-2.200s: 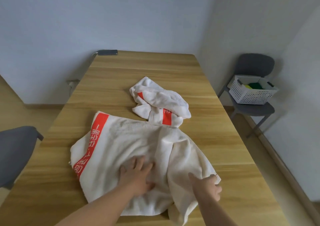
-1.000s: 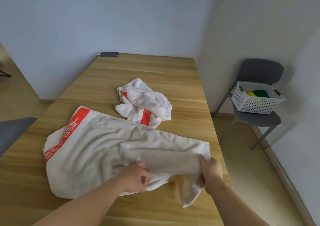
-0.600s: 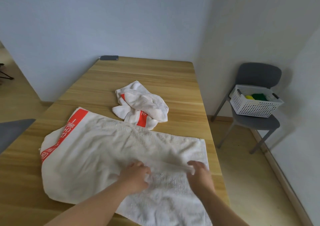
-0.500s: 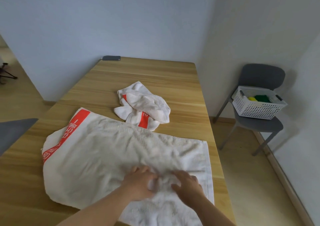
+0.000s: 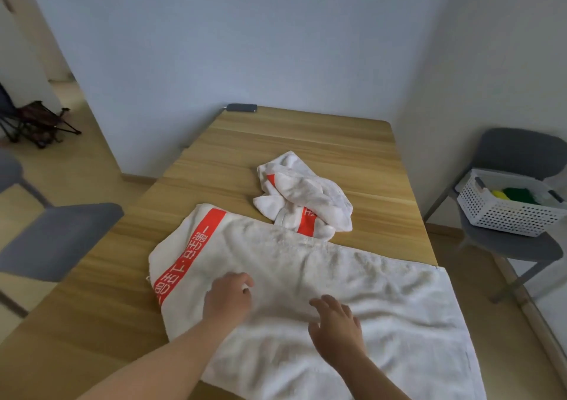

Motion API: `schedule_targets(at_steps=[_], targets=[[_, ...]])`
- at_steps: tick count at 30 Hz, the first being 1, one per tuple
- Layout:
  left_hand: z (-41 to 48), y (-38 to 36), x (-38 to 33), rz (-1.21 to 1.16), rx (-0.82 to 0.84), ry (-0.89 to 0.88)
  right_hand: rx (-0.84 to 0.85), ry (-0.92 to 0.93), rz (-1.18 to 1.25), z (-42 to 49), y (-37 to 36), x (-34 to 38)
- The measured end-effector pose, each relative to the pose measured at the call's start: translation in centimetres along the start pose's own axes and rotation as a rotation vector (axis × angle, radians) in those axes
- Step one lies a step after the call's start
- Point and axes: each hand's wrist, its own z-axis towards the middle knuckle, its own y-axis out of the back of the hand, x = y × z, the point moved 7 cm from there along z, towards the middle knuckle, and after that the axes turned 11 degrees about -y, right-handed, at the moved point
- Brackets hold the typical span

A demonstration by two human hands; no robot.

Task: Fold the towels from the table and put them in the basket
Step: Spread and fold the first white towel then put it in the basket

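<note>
A large white towel (image 5: 352,280) with a red lettered stripe lies spread across the near end of the wooden table (image 5: 306,142). Its right end reaches over the table's right edge. My left hand (image 5: 227,298) rests on the towel left of its middle, with the fingers bent down onto the cloth. My right hand (image 5: 336,329) lies on the towel beside it with fingers spread. A second white towel (image 5: 306,194) with red patches sits crumpled behind the first. The white perforated basket (image 5: 509,212) stands on a grey chair to the right.
Green and yellow items lie in the basket. The grey chair (image 5: 518,246) that carries it is against the right wall. Another grey chair (image 5: 52,234) stands at the table's left side. A dark phone (image 5: 241,107) lies at the table's far edge.
The bunched towel has been pulled out and spread flat. Both hands have let go of its right end, come together at the middle, then slid left over the cloth.
</note>
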Motion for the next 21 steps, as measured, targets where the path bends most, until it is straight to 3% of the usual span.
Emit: schedule_targets(at_steps=[5,12,15,21], targets=[[0.2,5.9,8.5,-0.002,-0.143,0.227,0.207,0.129,-0.011,-0.8,-5.3,9.7],[2.1,6.9,17.0,-0.573,-0.092,0.537,0.246,0.01,-0.093,-0.5,-9.0,14.3],[2.2,6.4,17.5,-0.773,0.043,0.545,0.226,-0.026,-0.078,-0.8,-9.3,14.4],[2.8,7.4,17.8,-0.777,0.179,0.524,0.213,-0.065,-0.093,-0.8,-9.6,14.5]])
